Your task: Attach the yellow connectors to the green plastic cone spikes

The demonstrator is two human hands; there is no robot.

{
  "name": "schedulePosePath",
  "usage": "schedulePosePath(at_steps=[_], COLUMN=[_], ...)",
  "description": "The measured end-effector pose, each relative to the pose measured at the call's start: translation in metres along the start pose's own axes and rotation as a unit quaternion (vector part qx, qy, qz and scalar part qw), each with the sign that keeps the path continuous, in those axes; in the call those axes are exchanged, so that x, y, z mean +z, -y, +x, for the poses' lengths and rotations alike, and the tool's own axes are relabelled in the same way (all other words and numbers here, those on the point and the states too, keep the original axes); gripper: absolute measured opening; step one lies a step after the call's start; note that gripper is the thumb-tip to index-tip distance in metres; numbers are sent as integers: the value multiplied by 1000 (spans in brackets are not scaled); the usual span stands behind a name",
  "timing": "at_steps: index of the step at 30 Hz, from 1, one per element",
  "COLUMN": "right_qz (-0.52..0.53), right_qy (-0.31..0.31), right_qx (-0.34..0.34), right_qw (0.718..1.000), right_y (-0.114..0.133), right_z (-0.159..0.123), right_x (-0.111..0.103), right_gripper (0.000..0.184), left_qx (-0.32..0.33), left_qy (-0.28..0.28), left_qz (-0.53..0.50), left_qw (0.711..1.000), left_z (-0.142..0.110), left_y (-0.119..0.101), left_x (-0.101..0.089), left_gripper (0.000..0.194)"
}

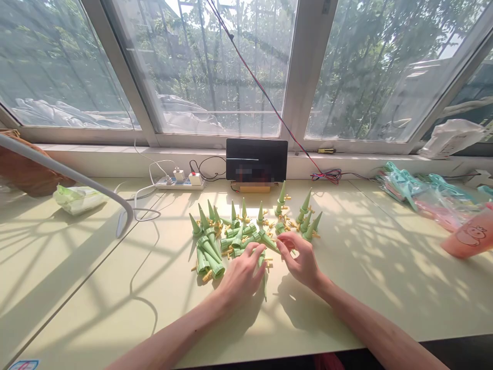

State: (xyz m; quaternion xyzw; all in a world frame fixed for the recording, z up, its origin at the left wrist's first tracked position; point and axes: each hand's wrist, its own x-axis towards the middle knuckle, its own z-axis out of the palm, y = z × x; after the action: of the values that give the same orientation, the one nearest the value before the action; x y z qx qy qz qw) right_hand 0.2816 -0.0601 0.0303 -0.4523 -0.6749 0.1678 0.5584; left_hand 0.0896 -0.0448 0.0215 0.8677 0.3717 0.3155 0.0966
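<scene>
My left hand (243,273) is curled with thumb and fingers around a green plastic watering spike (265,288), whose pointed tip hangs down towards me. A yellow valve (269,263) sticks out beside that thumb. Close by on the right, my right hand (299,258) has thumb and forefinger pinched together near the tip of another green spike (269,240); whether anything is between them is hidden. Around both hands lies a loose pile of such spikes (208,246) with small yellow valves. Several stand upright on their caps, such as the spike (282,199) at the back.
Behind the pile a dark tablet (257,160) leans on a stand. A power strip (181,184) with plugs and cables is at back left, near a grey curved arm (77,169). On the right are bagged teal items (408,185) and a pink cup (468,236).
</scene>
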Motion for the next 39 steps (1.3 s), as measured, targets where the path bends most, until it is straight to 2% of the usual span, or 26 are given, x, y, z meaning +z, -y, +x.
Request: schedulePosePath(at_steps=[7, 10, 23, 29, 34, 39], right_qz=[0, -3, -36, -35, -19, 55], right_qy=[8, 12, 19, 36, 71, 127], right_qx=[0, -1, -6, -19, -10, 36], right_qw=[1000, 1000, 999, 999, 997, 990], right_y=[1, 2, 0, 0, 1, 0], right_z=[1, 0, 3, 4, 5, 9], right_x=[0, 0, 0, 0, -3, -8], right_gripper=[12, 12, 13, 11, 14, 19], left_qx=[-11, -10, -10, -4, 7, 12], left_qy=[53, 56, 0, -44, -77, -96], left_qz=[12, -3, -122, -147, -156, -155], left_qw=[998, 998, 992, 988, 985, 983], left_z=[-2, -1, 2, 3, 4, 6], left_y=[1, 2, -2, -3, 0, 2], left_x=[-1, -2, -6, -9, -9, -9], left_gripper=[30, 29, 18, 15, 13, 11])
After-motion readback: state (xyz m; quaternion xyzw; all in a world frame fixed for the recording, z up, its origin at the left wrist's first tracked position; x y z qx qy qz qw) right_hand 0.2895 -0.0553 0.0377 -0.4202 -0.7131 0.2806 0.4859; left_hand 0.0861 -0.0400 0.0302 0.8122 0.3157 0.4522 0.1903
